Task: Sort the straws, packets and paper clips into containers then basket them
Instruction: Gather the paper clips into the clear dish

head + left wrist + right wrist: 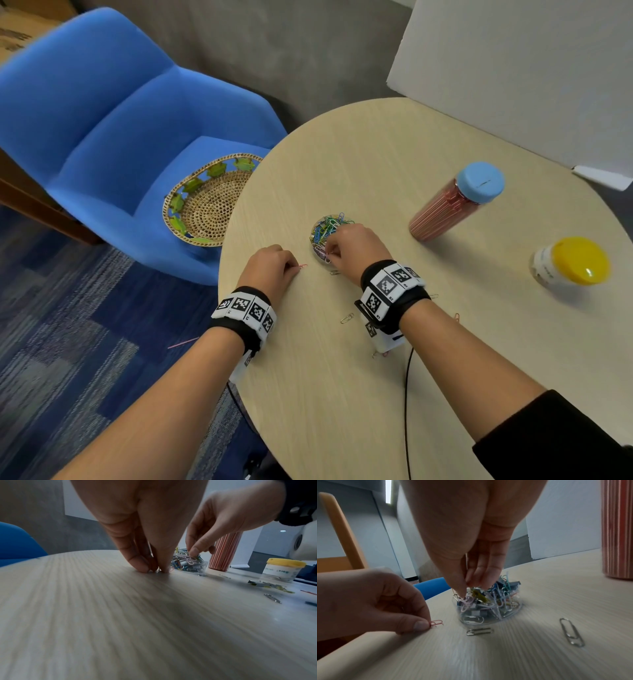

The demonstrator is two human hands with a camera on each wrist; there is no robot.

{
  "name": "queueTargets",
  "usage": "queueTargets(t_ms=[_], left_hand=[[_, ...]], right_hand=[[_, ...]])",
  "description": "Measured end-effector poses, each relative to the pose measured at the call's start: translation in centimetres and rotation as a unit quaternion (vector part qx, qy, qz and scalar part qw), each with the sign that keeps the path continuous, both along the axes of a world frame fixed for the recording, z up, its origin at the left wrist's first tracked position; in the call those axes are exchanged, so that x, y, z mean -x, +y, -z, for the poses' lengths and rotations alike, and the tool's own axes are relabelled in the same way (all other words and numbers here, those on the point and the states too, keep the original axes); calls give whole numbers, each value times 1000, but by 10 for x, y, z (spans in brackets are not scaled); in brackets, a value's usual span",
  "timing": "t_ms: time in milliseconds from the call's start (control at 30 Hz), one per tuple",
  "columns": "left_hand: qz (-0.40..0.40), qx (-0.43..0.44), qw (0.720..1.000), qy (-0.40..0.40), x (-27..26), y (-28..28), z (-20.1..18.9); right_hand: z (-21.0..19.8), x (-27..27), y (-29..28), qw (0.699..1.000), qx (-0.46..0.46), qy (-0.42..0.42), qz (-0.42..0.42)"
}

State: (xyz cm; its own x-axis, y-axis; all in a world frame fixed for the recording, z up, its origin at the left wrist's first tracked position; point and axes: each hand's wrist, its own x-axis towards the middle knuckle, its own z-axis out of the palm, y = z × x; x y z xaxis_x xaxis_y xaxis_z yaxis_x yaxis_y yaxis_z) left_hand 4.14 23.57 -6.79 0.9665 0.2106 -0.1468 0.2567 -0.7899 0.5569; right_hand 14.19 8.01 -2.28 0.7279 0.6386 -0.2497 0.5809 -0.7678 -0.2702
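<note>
On the round table (359,377), a clear dish (489,615) heaped with coloured paper clips (329,228) serves as the landmark. Directly above it, the right hand (356,251) points its fingers down, thumb and fingertips pressed together on a pale pink clip (467,603) at the top of the heap. Just left of the dish, the left hand (270,269) pinches a red clip (435,623) against the tabletop between thumb and forefinger. Silver clips (479,631) lie loose on the near side of the dish. Right of it stand a blue-lidded straw jar (455,202) and a yellow-lidded jar (568,263). Left of it, a woven basket (205,202) sits on a blue chair (102,113).
</note>
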Motion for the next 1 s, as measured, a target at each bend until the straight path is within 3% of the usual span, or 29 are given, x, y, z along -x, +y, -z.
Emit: queueTargets(t_ms=[233,333,400,500,567,667,867,1000], left_hand=[[0,-6,1000,30,-7,2,1],[-15,15,1000,-16,-8,5,-4],[-8,22,997,-79,-10,3,-11],[-9,29,989,-144,-21,-5,-23],[-14,34,987,-158,-34,-11,-30],[6,23,991,-134,-53,-23,-34],[10,-45,997,-59,-69,-29,-30],[-5,-32,995,-93,-65,-25,-29]], right_hand=[[0,4,-11,996,-72,21,36],[-5,3,-34,973,-177,17,146],[-5,5,-66,954,-181,8,239],[1,13,-133,920,-37,11,390],[8,26,-168,882,89,59,459],[18,47,-175,838,137,135,511],[34,68,-136,859,74,146,485],[35,79,-119,891,18,139,431]])
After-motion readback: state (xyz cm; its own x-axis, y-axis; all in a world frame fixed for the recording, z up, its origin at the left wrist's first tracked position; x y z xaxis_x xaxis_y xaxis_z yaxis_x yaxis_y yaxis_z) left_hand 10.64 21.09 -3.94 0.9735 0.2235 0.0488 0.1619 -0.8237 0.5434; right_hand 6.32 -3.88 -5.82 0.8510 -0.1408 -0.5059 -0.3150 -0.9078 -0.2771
